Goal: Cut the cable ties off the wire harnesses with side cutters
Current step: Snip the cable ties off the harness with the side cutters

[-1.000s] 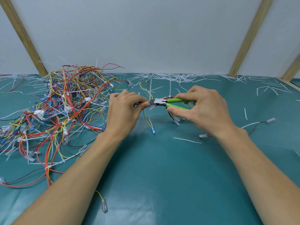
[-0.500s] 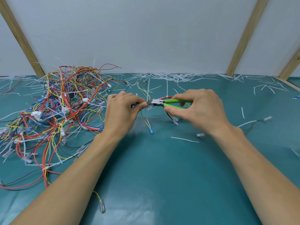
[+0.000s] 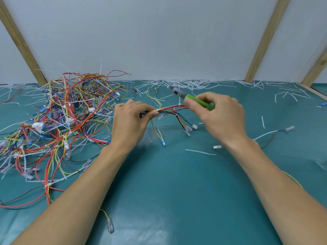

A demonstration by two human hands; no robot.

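Holding the harness [image 3: 169,110] at frame centre, cutters [image 3: 192,99] raised.

Left hand [image 3: 131,121] pinches the harness at its left end; the bundle's long axis runs left to right toward the right hand [image 3: 219,115], above the desk [image 3: 177,191]. Right hand fingers are curled round the green handles, blurred tip pointing upper left, clear of the wires. A white tie [image 3: 179,105] sits on the bundle just left of the right hand, the nearer hand.

Teal bench mat [image 3: 177,191], harness pile [image 3: 58,121] left, cut tie bits [image 3: 185,84] at back, prob. blurred.
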